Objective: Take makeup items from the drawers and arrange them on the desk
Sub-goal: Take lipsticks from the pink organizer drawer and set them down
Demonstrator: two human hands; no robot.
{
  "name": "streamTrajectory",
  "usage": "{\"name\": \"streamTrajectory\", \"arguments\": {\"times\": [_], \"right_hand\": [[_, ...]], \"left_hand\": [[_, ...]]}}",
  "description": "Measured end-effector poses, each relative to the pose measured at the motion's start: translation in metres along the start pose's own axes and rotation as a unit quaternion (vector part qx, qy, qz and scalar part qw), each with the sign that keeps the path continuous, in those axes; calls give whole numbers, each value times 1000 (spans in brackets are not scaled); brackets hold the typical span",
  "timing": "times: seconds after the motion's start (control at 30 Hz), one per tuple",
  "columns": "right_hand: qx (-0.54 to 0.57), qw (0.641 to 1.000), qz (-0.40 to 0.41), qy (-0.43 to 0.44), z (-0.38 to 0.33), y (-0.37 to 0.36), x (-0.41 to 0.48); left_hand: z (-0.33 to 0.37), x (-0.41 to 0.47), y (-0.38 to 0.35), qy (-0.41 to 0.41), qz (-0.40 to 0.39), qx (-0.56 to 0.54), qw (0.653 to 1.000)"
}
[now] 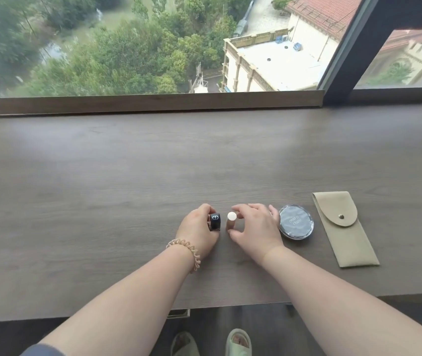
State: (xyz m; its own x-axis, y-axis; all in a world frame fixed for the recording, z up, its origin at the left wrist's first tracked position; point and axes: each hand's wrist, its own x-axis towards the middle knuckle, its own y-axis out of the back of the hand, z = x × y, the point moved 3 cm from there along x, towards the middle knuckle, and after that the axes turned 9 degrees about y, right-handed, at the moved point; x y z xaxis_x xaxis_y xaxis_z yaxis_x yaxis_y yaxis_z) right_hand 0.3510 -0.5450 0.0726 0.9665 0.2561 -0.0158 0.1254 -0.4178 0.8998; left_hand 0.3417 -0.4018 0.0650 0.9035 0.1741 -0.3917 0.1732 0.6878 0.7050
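Four items were lined up left to right on the surface, near its front edge: black tube, white-capped tube, round compact, beige pouch.

- Left hand: fingers were curled round the black tube from its left side and the tube was held upright. A coil hair tie was worn on that wrist.
- Right hand: thumb and forefinger were curled loosely round the white-capped tube from its right side, and the other fingers were spread above the compact's left rim.
- Both tubes were stood on end, long axes vertical, caps facing the camera. They were set just beside each other with a narrow gap between, not touching.
- The compact was laid flat, just right of the right hand. The pouch was laid flat further right, its long axis running away from the front edge, flap end far.

Judged step: the two tubes were being placed in the row, with release likely next.

Key relation: each hand was on the outer side of its own tube and the tubes sat between the hands. A clean release is judged to need each hand drawn outward or lifted, never inward. Tall, narrow tubes are judged easy to tip, and a snagged finger could knock one into the other.

Drawers could not be made out clearly below the surface edge.
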Motion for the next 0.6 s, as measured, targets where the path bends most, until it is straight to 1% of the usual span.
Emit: {"name": "streamTrajectory", "arguments": {"times": [0.1,0.13,0.2,0.23,0.3,0.4,0.47,0.6], "right_hand": [[-10,999,-30,30,-2,9,-4],[-4,998,-26,52,-4,13,-5],[24,994,8,109,-14,23,-9],[39,990,30,129,-20,29,-10],[69,983,66,158,-42,39,-8],[76,973,90,198,-87,46,1],[68,965,72,244,-127,42,2],[77,950,24,302,-198,25,-16]], "left_hand": [[1,-8,8,-7,-19,11,1000],[1,-11,12,-14,-22,13,1000],[4,-21,27,-36,0,9,999],[6,-25,35,-48,21,9,999],[7,-39,58,-59,96,14,993],[1,-63,99,-44,216,49,974],[-15,-86,128,-18,273,76,959],[-56,-135,178,37,325,117,938]]}}
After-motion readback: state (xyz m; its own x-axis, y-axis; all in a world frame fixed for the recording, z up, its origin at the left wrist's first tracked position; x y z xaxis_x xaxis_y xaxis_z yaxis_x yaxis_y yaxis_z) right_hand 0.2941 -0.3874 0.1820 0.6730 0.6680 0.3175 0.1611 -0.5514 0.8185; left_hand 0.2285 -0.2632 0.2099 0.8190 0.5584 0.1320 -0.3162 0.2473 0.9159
